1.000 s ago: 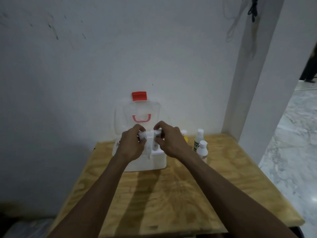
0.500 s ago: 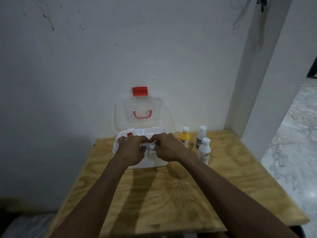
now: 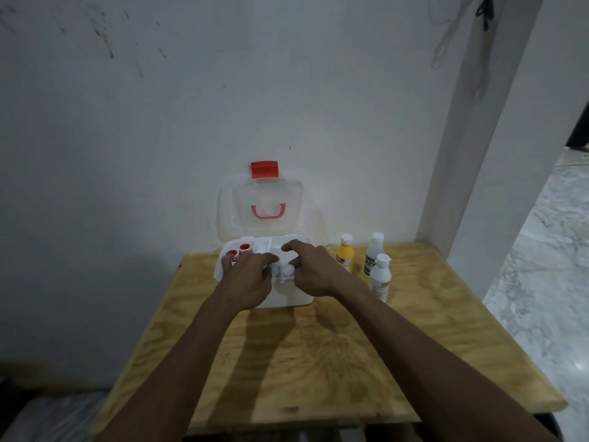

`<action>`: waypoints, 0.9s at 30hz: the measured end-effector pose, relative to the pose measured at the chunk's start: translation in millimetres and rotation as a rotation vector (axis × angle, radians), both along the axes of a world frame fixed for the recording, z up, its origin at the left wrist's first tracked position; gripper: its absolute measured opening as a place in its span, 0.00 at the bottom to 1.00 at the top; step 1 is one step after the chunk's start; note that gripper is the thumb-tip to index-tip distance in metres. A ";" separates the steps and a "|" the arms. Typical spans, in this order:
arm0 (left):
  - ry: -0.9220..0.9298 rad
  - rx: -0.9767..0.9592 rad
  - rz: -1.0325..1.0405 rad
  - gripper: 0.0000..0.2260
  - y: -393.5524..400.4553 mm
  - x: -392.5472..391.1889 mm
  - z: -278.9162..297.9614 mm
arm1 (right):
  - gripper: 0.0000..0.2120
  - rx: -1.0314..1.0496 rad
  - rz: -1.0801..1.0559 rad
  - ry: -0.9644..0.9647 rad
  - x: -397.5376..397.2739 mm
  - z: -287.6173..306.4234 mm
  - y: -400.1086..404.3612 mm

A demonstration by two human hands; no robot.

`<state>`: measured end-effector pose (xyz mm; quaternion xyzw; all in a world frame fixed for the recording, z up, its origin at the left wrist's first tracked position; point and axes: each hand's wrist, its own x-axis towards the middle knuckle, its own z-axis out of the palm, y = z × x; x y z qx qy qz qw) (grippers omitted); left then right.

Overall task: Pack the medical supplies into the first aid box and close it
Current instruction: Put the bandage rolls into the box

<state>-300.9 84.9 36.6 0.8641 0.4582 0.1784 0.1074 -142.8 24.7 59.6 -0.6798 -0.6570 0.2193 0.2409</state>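
The box sits on the table against the wall, its clear lid standing upright with the red latch at the top, so nothing is closed yet. Both hands are over the box's open top. The left hand lies palm-down over the box's left half with its fingers loosely curled; whether it has hold of anything I cannot tell, since the fingers hide what is under them. The right hand is over the box's right half, forefinger stretched toward the back rim, the other fingers bent around a small white item at the middle of the box, which it seems to be pinching or pressing down, though the blur leaves that uncertain. Two red caps show in the box's back-left corner, so some supplies look packed already. To the right of the box, apart from it, three bottles remain on the table: a yellow bottle nearest the box, a tall white bottle beyond it, and a short white bottle in front of that one. By my reckoning the packing is partway: the white item is going in, the bottles and the lid remain.
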 end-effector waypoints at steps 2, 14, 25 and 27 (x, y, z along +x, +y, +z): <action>0.003 -0.009 -0.004 0.16 0.6 0.0 0.1 | 0.29 0.003 -0.004 0.017 -0.4 1.4 -0.7; 0.014 -0.036 0.006 0.17 -2.7 2.4 6.2 | 0.28 0.035 -0.025 0.022 1.4 4.2 -1.0; 0.027 -0.040 0.021 0.17 -3.4 2.2 7.3 | 0.26 0.064 -0.052 -0.019 6.4 0.8 3.1; 0.024 -0.037 0.025 0.17 -3.0 3.0 8.3 | 0.27 0.064 -0.055 -0.020 8.0 0.3 3.5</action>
